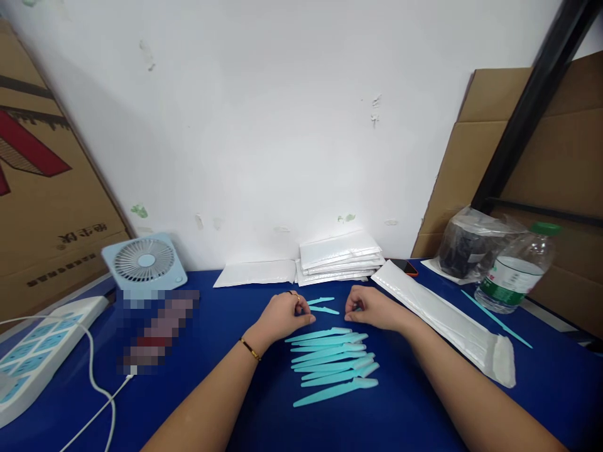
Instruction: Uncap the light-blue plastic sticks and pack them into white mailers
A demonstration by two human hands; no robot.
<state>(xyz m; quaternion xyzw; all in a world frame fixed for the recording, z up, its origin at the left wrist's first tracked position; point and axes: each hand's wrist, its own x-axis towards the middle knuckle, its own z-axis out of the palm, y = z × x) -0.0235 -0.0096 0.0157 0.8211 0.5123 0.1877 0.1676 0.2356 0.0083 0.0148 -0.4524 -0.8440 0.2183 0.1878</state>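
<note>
Several teal eyebrow razors [335,393] lie in a loose stacked row on the blue table, heads to the right. Beyond the row, two more razors [325,310] reach out from the fingers of my left hand [287,314], which is curled around their handle ends. Across a small gap, my right hand [372,307] is closed in a pinch. A bit of teal shows at its fingers, apparently part of another razor, mostly hidden by the hand.
White padded mailers [342,254] are piled by the wall, with one flat mailer [257,273] beside them. A long white packet [443,320] and a lone razor [497,320] lie right, near a bottle [513,276]. A fan [146,260] and power strip [47,351] stand left.
</note>
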